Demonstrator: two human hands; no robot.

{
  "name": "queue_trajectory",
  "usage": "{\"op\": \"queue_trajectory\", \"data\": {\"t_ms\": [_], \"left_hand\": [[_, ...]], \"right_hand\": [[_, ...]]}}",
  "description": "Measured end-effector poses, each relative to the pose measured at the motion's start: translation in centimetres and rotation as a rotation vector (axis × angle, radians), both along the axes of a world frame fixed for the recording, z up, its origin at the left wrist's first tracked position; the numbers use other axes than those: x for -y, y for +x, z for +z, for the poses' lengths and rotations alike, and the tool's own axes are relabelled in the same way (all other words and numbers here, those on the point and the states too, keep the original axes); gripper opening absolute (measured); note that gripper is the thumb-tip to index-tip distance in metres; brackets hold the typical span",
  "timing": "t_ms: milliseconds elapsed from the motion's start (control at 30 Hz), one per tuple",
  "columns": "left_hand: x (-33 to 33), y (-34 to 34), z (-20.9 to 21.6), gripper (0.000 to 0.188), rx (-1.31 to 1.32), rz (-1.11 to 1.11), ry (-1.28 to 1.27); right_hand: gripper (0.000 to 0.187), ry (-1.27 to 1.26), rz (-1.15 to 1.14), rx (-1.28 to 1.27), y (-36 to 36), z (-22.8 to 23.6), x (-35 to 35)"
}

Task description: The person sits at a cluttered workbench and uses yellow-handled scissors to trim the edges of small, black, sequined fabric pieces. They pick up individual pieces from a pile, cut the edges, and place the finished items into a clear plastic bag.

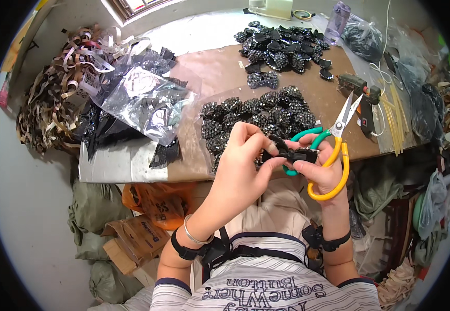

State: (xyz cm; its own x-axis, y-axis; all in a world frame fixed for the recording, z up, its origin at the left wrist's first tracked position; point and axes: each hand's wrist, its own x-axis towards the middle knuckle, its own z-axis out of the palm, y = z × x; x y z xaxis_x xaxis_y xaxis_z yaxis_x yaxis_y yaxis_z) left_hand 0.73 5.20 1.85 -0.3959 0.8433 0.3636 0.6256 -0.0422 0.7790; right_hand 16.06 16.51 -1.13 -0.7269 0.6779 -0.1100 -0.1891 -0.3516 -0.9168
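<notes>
Both my hands are raised over the table's front edge, with a black sequined bow [296,155] between them. My left hand [245,161] pinches the bow's left end between thumb and fingers. The thumb of my right hand [322,168] presses on the other end. Scissors [341,124] with one yellow and one green handle also hang in my right hand; their blades stand apart and point away from me. Beyond my hands, sequined black bows [258,111] lie in close rows on the table. My fingers hide part of the bow.
More bows [282,49] are heaped at the back. Clear plastic bags [144,98] and black fabric lie left, beside a pile of ribbon strips [54,98]. A glue gun [358,85], glue sticks [395,116] and a purple bottle [337,23] stand or lie right. Below are sacks [98,207] and a carton [137,241].
</notes>
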Motion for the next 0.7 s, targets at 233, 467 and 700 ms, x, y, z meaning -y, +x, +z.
{"op": "queue_trajectory", "data": {"t_ms": [233,467,700], "left_hand": [[-0.1,0.2,-0.2,0.015,0.217,0.036,0.063],[-0.1,-0.1,-0.8,0.013,0.292,0.088,0.073],[2.0,-7.8,0.7,0.007,0.255,0.428,0.082]], "right_hand": [[0.038,-0.051,-0.021,-0.012,-0.3,1.3,0.6],[0.037,-0.048,-0.039,0.053,-0.3,1.4,0.6],[0.027,0.033,-0.159,0.053,-0.4,0.8,-3.1]]}}
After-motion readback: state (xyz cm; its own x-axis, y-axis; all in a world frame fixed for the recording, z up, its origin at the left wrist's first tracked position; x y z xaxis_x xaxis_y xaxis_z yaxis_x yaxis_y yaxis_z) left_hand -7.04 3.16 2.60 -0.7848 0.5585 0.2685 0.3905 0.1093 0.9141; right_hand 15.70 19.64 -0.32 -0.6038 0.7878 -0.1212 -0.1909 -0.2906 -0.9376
